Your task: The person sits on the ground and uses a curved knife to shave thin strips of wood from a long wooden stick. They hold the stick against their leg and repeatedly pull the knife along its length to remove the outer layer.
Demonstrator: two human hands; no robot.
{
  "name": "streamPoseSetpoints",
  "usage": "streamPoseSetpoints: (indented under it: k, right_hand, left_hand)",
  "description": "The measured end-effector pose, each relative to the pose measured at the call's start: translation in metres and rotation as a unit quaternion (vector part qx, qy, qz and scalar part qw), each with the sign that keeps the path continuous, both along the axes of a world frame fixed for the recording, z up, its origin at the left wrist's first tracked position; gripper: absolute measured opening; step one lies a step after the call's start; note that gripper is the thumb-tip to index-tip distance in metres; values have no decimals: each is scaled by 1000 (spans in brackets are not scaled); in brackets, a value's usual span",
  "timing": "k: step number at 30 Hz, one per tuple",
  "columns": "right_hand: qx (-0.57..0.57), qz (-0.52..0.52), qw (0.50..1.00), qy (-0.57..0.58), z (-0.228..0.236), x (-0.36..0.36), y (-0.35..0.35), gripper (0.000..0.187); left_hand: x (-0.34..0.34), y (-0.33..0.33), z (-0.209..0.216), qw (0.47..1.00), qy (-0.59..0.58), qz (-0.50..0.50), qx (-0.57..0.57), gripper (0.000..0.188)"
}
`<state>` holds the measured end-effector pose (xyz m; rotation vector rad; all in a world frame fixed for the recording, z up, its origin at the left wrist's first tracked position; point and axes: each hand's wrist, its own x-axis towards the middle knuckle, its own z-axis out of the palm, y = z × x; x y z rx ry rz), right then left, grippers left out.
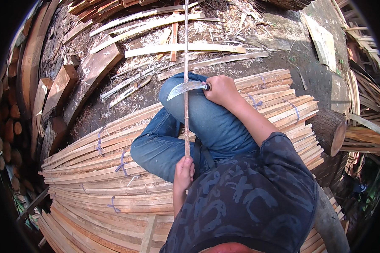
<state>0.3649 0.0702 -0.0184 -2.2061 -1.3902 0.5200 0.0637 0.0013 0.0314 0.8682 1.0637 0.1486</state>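
Observation:
A long thin wooden stick (187,118) runs from my lap straight away past the top of the view. My left hand (183,172) is closed round its near end. In my right hand (221,90) is the dark handle of a curved knife (183,89), a sickle-like blade with a pale edge. The blade lies across the stick, above my bent knee in blue jeans, its tip pointing left. Whether the edge bites into the wood cannot be made out.
Beneath me lie bundles of sawn wooden strips (122,162) tied with purple string. Beyond, loose slats (185,49) rest among shavings. Thick beams (88,80) stand on the left, a log (327,130) on the right. A second blade-like tool (131,90) lies on the ground.

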Motion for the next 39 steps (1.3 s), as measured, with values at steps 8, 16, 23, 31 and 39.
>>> streamPoseSetpoints:
  k: [8,16,23,31,39]
  right_hand:
    - [-92,17,988,-123,24,17,18,17]
    - [-170,-264,941,-125,0,173,16,30]
    - [-139,-179,971,-72,-9,93,-31,30]
    - [42,-77,979,184,-5,1,-24,25]
    - [63,48,996,-37,19,-20,-19,22]
  left_hand:
    - [7,1,11,1000,13,-12,25,42]
    - [-34,-29,-22,999,-30,8,10,34]
    - [-18,-22,-30,993,-98,52,-46,33]
    - [-10,5,-8,998,10,-5,62,35]
    - [-7,-1,-15,999,-19,-3,51,39]
